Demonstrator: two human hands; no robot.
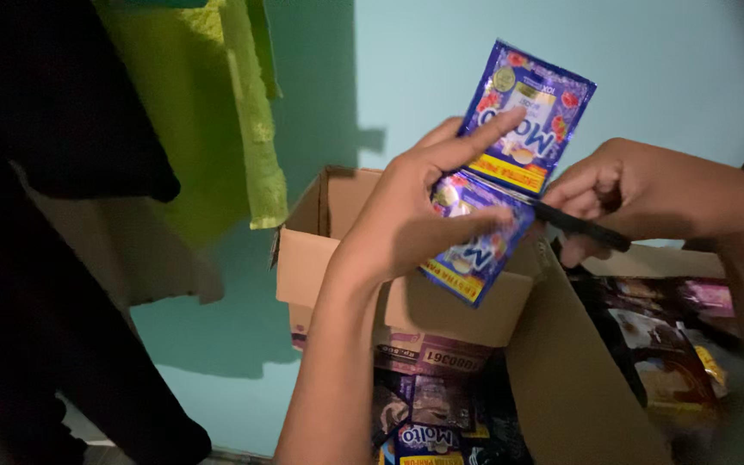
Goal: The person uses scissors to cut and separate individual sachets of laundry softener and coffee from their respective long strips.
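Two joined blue sachets (499, 164) pinched in left hand (415, 215); right hand (622, 194) grips black scissors (579, 226).

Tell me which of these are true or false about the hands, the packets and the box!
1. The left hand holds joined blue packets. True.
2. The right hand is empty. False: it grips a black tool, seemingly scissors, at the seam between the packets.
3. The cardboard box is shut. False: its flaps are open, with more packets inside.
4. A green cloth hangs on the left. True.
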